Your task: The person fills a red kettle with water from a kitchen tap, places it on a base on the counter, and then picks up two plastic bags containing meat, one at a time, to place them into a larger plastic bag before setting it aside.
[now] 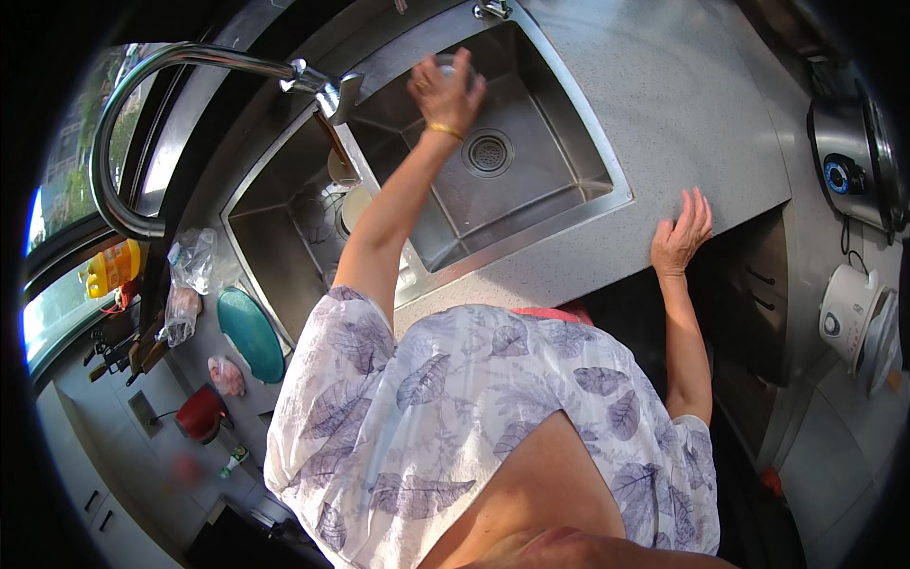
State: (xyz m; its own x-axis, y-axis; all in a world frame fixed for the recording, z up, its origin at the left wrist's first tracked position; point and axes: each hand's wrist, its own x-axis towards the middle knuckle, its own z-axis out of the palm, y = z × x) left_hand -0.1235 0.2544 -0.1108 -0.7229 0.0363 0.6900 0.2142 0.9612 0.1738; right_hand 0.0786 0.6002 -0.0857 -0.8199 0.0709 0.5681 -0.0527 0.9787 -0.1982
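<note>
My left hand (446,96), slightly blurred and with a gold bracelet at its wrist, is over the far left part of the right sink basin (526,171). Between its spread fingers shows a small greyish, see-through round object (446,65); whether the hand grips it I cannot tell. The round drain strainer (488,153) lies in the basin floor below. At the front edge of the speckled countertop (640,135), my right hand (684,233) holds nothing, with its thumb apart from its fingers.
A chrome gooseneck faucet (106,128) arches at left. In the left basin (263,235) are a pale bowl (353,206) and a wire rack (313,220). A teal oval board (249,334) and plastic bags (192,263) lie left. Electric cookers (842,156) stand right.
</note>
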